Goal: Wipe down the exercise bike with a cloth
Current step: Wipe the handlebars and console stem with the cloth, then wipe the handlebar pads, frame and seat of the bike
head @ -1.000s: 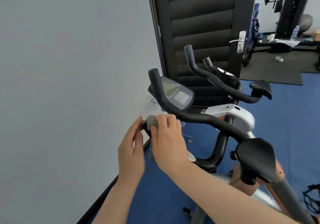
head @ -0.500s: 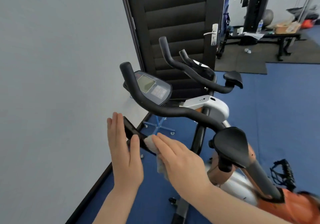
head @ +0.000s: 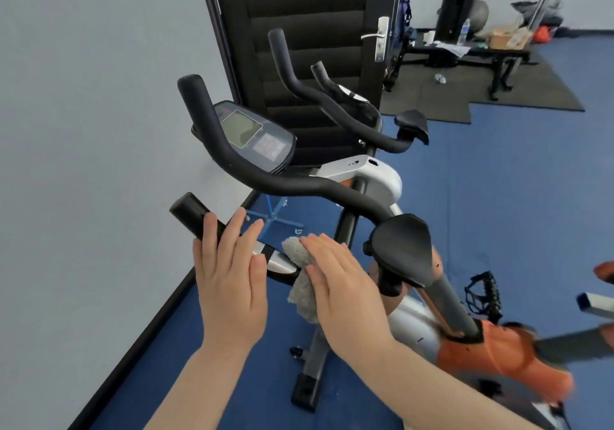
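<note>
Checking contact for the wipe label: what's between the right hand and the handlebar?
Head view: the grey cloth lies between the right hand and the lower handlebar, draped over the bar and hanging below. The left hand rests on the bar directly.

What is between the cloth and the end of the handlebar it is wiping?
The left hand rests on the handlebar between the cloth, pressed under the right hand, and the bar's black end. Nothing else blocks it.

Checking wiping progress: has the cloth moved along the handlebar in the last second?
Yes. The cloth has slid from the handlebar tip down toward the bike's stem, under the right hand.
</note>
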A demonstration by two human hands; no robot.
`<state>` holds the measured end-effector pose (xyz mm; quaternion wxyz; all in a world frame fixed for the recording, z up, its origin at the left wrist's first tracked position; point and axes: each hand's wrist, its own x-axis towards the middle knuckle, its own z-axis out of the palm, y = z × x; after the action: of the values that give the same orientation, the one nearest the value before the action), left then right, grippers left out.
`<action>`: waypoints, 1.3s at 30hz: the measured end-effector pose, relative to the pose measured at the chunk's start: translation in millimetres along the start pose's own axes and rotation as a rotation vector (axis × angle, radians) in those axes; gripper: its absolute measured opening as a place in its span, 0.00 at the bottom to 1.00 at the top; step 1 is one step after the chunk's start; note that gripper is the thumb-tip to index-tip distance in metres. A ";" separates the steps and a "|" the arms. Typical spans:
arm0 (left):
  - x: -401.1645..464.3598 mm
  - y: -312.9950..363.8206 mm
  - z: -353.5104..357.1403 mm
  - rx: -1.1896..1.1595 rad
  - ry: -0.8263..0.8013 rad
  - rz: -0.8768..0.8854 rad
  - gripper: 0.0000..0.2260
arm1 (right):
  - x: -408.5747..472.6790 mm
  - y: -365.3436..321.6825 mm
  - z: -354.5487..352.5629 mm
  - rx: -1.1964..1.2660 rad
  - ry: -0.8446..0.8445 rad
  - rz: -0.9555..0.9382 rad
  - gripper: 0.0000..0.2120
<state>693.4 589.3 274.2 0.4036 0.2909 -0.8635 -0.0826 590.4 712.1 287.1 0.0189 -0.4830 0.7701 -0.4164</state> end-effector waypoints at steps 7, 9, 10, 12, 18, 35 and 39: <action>-6.8 15.1 -0.8 -0.023 -0.022 -0.156 0.20 | -9.1 18.7 -18.8 0.125 -0.115 -0.104 0.23; -12.6 23.5 -1.6 -0.039 -0.036 -0.211 0.20 | -9.9 24.1 -27.7 0.118 -0.184 -0.145 0.25; -17.0 29.0 -2.1 -0.048 -0.046 -0.239 0.20 | -10.9 27.1 -33.2 0.106 -0.225 -0.180 0.25; -29.5 42.6 -3.4 -0.057 -0.068 -0.291 0.22 | -16.2 33.7 -45.8 0.113 -0.289 -0.238 0.24; -88.1 113.7 0.6 -0.173 -0.158 -0.490 0.27 | -58.2 88.0 -83.4 0.210 -0.388 -0.145 0.19; -197.0 225.3 80.1 -0.032 -0.728 -0.497 0.12 | -183.1 235.8 -169.6 -0.087 -0.660 0.230 0.15; -197.4 233.8 101.1 -0.075 -0.904 -0.342 0.14 | -219.3 244.8 -190.3 -0.210 -0.601 0.373 0.19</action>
<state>615.9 883.4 167.7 -0.0211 0.3489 -0.8887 -0.2968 447.0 1043.0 168.0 0.2701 -0.4345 0.8434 -0.1642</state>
